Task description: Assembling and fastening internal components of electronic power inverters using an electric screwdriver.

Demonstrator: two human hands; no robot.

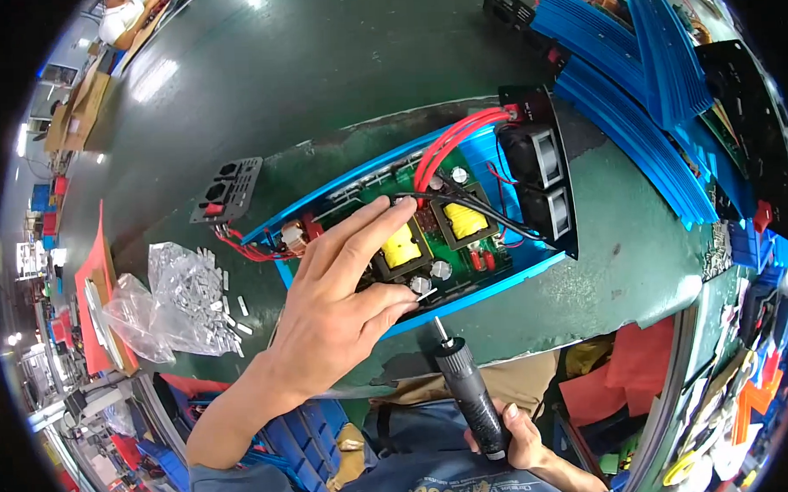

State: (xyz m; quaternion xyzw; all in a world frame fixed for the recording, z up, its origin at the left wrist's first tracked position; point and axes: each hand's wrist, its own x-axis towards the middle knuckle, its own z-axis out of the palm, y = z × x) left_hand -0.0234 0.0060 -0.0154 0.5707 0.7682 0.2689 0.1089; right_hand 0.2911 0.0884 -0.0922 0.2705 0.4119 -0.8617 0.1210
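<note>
My left hand reaches over an open blue metal case. Its thumb and forefinger pinch a small pale strip at the near wall; the other fingers stretch over the circuit board. Two yellow-wrapped transformers sit on the board, partly behind the hand. Red cables and black wires run to a black end panel with two fans. Below the case, close to my body, my right hand grips a black electric screwdriver, its bit pointing up toward the case's near wall.
A grey end plate hangs on red wires at the case's left. Farther left lies a plastic bag with small pale strips spilling out. More blue cases are piled at the right. Orange-red sheets stand at the green table's left edge.
</note>
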